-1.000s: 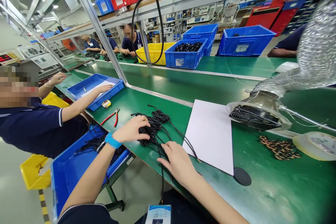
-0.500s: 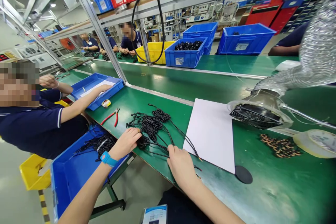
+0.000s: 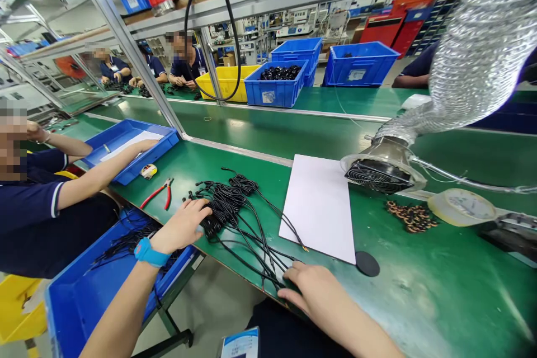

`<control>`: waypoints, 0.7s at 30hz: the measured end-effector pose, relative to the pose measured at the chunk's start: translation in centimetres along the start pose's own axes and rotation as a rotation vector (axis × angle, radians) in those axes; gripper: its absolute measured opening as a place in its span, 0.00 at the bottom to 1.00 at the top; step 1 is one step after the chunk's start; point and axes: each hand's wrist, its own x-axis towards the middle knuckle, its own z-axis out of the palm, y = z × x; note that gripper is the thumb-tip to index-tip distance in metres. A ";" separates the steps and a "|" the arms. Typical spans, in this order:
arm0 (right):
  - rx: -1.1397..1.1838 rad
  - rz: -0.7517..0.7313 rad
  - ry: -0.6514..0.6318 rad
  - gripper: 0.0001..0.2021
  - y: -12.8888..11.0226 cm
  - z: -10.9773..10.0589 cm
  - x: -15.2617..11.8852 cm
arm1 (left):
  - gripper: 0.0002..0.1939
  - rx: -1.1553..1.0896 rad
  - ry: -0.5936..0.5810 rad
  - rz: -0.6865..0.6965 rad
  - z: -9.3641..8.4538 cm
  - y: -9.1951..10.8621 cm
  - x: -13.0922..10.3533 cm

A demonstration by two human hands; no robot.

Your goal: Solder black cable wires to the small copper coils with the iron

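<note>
Several coiled black cables [image 3: 226, 204] lie in a pile on the green workbench, their free ends trailing toward the front edge. My left hand [image 3: 180, 226] rests at the left side of the pile, fingers stretched out against the coils and thumb apart. At the trailing ends, my right hand [image 3: 316, 288] has its thumb and fingers around the cable ends near the bench edge. One cable end with bare copper-coloured tips lies over the white board [image 3: 316, 207], left of my right hand's reach.
Red-handled pliers [image 3: 157, 194] and a tape measure [image 3: 149, 171] lie left of the pile. A fume fan [image 3: 377, 175] with a silver duct stands right, near small copper-coloured parts [image 3: 411, 216], a tape roll [image 3: 461, 207] and a black disc [image 3: 367, 263]. A co-worker's arm [image 3: 104, 170] reaches into a blue tray [image 3: 168, 142].
My right hand has moved down and right along the cables to their ends. The coils now lie more gathered, with the ends drawn toward the front edge. The view has turned slightly right.
</note>
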 end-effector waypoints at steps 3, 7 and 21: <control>0.077 0.082 -0.004 0.12 0.9 -1.9 -0.2 | 0.15 -0.131 0.089 0.020 -2.0 2.5 2.1; 0.211 0.121 0.126 0.09 2.6 -2.9 -0.8 | 0.10 -0.361 0.230 0.170 -1.4 9.1 7.8; 1.165 0.750 1.223 0.21 20.9 -4.2 -15.6 | 0.12 -0.751 -0.052 0.338 3.0 16.9 16.2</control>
